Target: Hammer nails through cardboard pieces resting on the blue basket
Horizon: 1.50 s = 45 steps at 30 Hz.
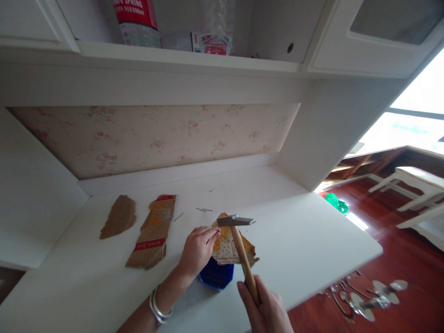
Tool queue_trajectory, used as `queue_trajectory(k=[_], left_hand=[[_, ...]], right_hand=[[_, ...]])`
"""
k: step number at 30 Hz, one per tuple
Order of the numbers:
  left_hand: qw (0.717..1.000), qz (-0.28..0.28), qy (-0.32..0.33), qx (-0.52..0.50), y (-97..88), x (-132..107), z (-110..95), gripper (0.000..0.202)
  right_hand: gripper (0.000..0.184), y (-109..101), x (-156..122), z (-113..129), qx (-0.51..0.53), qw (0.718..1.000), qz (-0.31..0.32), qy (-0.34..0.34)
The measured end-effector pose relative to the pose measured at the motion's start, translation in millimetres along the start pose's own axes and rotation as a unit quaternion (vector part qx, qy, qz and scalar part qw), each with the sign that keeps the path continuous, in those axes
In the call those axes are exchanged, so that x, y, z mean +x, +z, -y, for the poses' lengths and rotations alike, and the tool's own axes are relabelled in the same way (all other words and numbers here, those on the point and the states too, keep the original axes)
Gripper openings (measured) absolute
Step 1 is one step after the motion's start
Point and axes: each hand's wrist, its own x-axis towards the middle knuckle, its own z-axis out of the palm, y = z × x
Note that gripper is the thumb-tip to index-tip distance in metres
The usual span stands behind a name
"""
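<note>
Bottle (136,21) cut by top edge (label partly legible).

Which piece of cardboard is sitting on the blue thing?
The yellowish cardboard piece under the left hand, resting on the blue box. The two other pieces lie flat on the white desk.

Two bare forearms reach up from the bottom edge. The left hand (198,249) extends forward with its palm down, the wrist ringed by silver bangles, and its fingers (212,232) are curled and pinched together at the tips. The right hand (265,309) sits lower and nearer, closed in a fist, knuckles facing up, thumb wrapped along the side.
</note>
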Motion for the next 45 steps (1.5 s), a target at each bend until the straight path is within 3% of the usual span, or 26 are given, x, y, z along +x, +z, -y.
queue_trajectory(k=[11,30,45], left_hand=[[1.0,-0.01,0.012,0.008,1.7,-0.5,0.4,0.017],[1.0,0.002,0.006,-0.011,2.0,-3.0,2.7,0.016],[0.999,0.011,-0.028,-0.024,-0.2,-2.7,1.6,0.014]], right_hand=[[0.036,-6.8,4.3,11.2,0.009,1.0,0.008,-0.003],[0.035,-7.5,1.1,5.8,0.002,1.0,0.001,-0.02],[0.039,-8.0,-1.6,4.0,-0.047,0.998,0.039,-0.017]])
